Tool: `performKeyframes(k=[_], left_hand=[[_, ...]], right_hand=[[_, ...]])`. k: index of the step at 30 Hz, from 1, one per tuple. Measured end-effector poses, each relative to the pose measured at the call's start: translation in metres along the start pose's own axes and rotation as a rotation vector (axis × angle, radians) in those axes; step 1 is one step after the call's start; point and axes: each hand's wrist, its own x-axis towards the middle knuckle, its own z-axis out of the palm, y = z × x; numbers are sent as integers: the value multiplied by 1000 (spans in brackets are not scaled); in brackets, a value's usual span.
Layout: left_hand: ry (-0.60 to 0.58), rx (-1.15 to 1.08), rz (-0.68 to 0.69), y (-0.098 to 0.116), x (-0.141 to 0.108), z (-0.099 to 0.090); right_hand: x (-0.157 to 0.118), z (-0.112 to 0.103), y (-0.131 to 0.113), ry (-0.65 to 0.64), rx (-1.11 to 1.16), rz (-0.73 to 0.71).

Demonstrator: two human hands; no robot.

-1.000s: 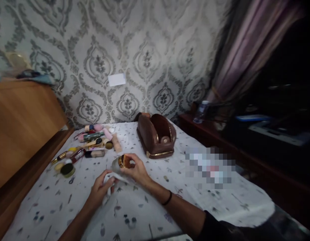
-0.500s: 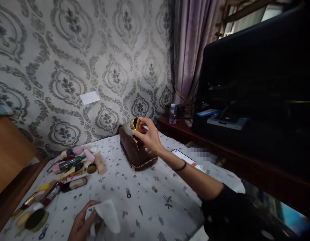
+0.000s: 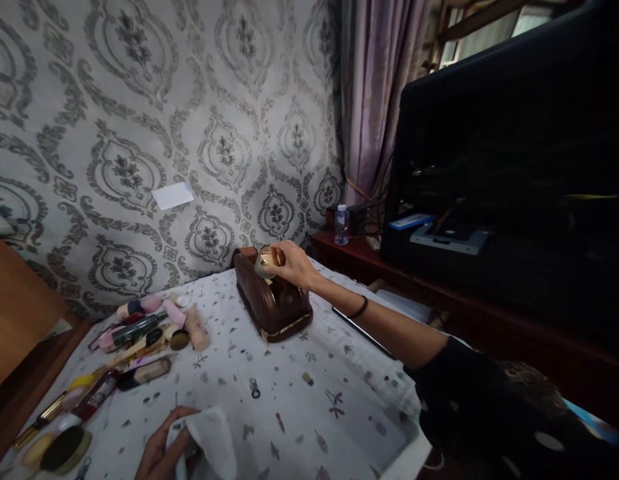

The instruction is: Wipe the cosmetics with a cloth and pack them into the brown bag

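Observation:
My right hand (image 3: 293, 265) grips a small frosted bottle with a shiny gold cap (image 3: 270, 257), fingers around the cap. It is held over the top of a dark brown cosmetic bag (image 3: 257, 293), which stands on the patterned white cloth (image 3: 289, 407). The bag's opening is partly hidden by the hand. Low in the view, my left hand (image 3: 162, 445) is closed on a white wipe (image 3: 214, 440) that hangs to the right of the fingers.
Several cosmetics lie at the left, among them a beige tube (image 3: 196, 328), a dark round compact (image 3: 66, 450) and a dark red tube (image 3: 97, 395). A phone (image 3: 362, 331) lies beneath my right forearm. A clear bottle (image 3: 341, 225) stands on the dark red table beside a large black screen (image 3: 489, 147).
The gold-capped bottle has come lower, toward the bag's top, and has tilted with my right hand. My left hand still holds the wipe. The view has shifted slightly.

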Motion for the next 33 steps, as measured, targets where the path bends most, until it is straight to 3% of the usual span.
performKeyframes(k=[16, 20, 28, 33], left_hand=[[-52, 74, 20, 9, -6, -4], [-92, 124, -29, 11, -3, -9], [-66, 142, 79, 11, -12, -2], [-87, 205, 89, 11, -9, -6]], right_hand=[[4, -5, -6, -61, -71, -65], [8, -6, -7, -86, -82, -30], [13, -14, -6, -120, -180, 26], [15, -18, -11, -221, -313, 62]])
